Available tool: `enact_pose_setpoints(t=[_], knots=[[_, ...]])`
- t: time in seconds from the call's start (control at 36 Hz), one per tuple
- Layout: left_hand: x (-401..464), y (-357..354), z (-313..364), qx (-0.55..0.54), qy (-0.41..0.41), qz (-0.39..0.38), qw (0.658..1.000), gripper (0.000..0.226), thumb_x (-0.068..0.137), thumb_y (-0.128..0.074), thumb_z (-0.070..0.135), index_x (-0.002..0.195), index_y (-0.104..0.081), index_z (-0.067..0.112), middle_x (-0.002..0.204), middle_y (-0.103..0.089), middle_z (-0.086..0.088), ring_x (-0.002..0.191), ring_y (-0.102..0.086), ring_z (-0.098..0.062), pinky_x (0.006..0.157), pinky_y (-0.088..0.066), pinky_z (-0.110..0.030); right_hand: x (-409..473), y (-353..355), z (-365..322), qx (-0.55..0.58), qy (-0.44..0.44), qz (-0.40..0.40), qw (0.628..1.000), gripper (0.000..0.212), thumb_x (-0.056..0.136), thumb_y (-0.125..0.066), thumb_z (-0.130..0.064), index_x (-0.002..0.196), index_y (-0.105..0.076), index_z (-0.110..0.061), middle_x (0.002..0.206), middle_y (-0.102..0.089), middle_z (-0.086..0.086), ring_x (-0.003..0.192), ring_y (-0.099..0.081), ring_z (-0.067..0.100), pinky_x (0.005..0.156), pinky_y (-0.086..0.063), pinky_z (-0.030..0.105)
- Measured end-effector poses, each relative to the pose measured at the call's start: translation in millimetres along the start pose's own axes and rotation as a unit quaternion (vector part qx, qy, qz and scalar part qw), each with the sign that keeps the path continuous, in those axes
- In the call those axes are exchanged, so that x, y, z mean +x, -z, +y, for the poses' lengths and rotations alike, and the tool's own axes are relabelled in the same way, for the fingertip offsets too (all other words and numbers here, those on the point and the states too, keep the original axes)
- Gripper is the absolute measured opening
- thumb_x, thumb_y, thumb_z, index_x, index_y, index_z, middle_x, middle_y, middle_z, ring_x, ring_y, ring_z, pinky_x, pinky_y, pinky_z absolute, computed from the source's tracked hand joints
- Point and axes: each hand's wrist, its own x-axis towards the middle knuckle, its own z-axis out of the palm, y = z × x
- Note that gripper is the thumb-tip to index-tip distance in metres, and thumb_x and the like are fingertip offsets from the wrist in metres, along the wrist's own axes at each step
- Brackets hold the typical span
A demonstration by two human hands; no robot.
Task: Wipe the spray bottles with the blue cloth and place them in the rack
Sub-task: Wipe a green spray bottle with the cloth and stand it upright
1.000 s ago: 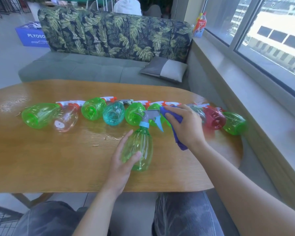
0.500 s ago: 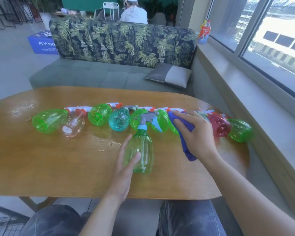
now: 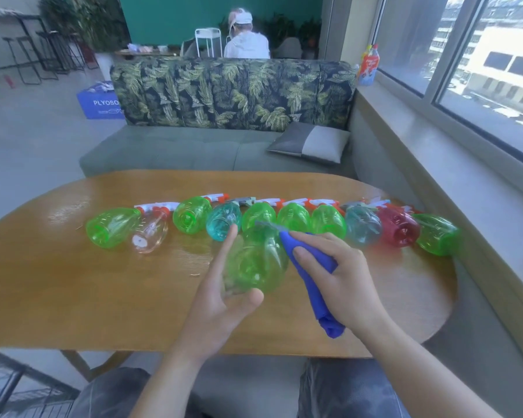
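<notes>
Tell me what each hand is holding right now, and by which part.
The left hand grips the green spray bottle by its lower body, near the base. The right hand grips the blue cloth around its bunched middle, pressing it against the bottle's side.

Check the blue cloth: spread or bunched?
Bunched. The blue cloth is rolled into a wad in the right hand, pressed against the green bottle.
</notes>
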Motion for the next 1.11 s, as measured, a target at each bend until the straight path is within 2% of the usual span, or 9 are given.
enact_pose_setpoints(t=[0.06,0.11,0.19,0.31,0.5,0.61,0.72,0.97,1.11], knots=[[0,1,4,0.013,-0.001,0.0,1.0,0.119,0.066,-0.086,0.082,0.166,-0.03,0.05,0.169,-0.04,0.018,0.153,-0.046,-0.013,0.115,-0.049,-0.042,1,0,-3,0.031,-0.025,0.001,0.999,0.022,0.099,-0.07,-0.027,0.116,-0.078,-0.039,0.101,-0.072,-0.017,0.096,-0.069,0.011,0.08,-0.051,0.02],[-1,0,8,0.037,-0.005,0.007,0.999,0.119,0.065,-0.095,0.068,0.164,-0.032,0.05,0.164,-0.048,0.021,0.141,-0.06,-0.013,0.107,-0.054,-0.035,1,-1,-6,0.06,-0.05,0.002,0.997,0.021,0.099,-0.07,-0.028,0.116,-0.079,-0.038,0.103,-0.076,-0.013,0.093,-0.072,0.012,0.079,-0.057,0.028],[1,-2,13,0.092,-0.017,0.037,0.995,0.119,0.06,-0.104,0.048,0.158,-0.038,0.055,0.153,-0.057,0.026,0.126,-0.069,-0.013,0.095,-0.057,-0.026,-3,-2,-14,0.111,-0.073,0.004,0.991,0.02,0.099,-0.07,-0.023,0.114,-0.079,-0.033,0.101,-0.078,-0.008,0.083,-0.074,0.015,0.068,-0.057,0.025],[6,-1,15,0.159,-0.045,0.09,0.982,0.108,0.063,-0.104,0.044,0.155,-0.048,0.046,0.147,-0.062,0.023,0.139,-0.059,-0.008,0.111,-0.055,-0.047,-6,-2,-21,0.102,-0.066,-0.007,0.993,0.021,0.099,-0.07,-0.024,0.114,-0.079,-0.036,0.1,-0.078,-0.008,0.082,-0.073,0.013,0.067,-0.054,0.025],[14,1,24,0.243,-0.092,0.12,0.958,0.1,0.064,-0.096,0.054,0.154,-0.052,0.041,0.15,-0.061,0.021,0.141,-0.058,-0.008,0.113,-0.053,-0.049,-7,11,-47,-0.089,0.172,0.051,0.98,0.021,0.096,-0.07,-0.034,0.116,-0.076,-0.04,0.109,-0.066,-0.028,0.103,-0.064,-0.005,0.088,-0.04,0.004],[14,0,35,0.254,-0.1,0.128,0.953,0.099,0.063,-0.093,0.058,0.153,-0.054,0.039,0.148,-0.061,0.023,0.139,-0.057,-0.006,0.111,-0.053,-0.044,-5,20,-46,-0.27,0.325,0.067,0.904,0.023,0.1,-0.066,-0.036,0.118,-0.079,-0.031,0.111,-0.066,-0.007,0.088,-0.066,0.011,0.074,-0.053,0.023],[14,1,39,0.317,-0.122,0.121,0.933,0.099,0.063,-0.096,0.058,0.151,-0.056,0.04,0.147,-0.06,0.027,0.137,-0.056,0.003,0.111,-0.05,-0.03,-2,24,-48,-0.337,0.35,0.104,0.868,0.023,0.099,-0.066,-0.031,0.117,-0.08,-0.029,0.108,-0.067,-0.003,0.081,-0.067,0.021,0.061,-0.054,0.03],[18,-13,40,0.326,-0.123,0.108,0.931,0.091,0.059,-0.087,0.055,0.145,-0.06,0.038,0.141,-0.063,0.025,0.128,-0.064,-0.002,0.097,-0.059,-0.041,-1,-3,-74,-0.34,0.379,0.083,0.857,0.022,0.102,-0.06,-0.031,0.114,-0.078,-0.03,0.103,-0.066,-0.002,0.076,-0.061,0.02,0.052,-0.051,0.032],[17,-5,46,0.315,-0.108,0.119,0.935,0.091,0.062,-0.072,0.056,0.15,-0.057,0.042,0.143,-0.065,0.024,0.123,-0.062,0.004,0.093,-0.048,-0.01,-15,-8,-71,-0.342,0.409,0.007,0.846,0.019,0.1,-0.066,-0.027,0.116,-0.076,-0.03,0.105,-0.065,-0.004,0.08,-0.063,0.019,0.051,-0.052,0.036]])
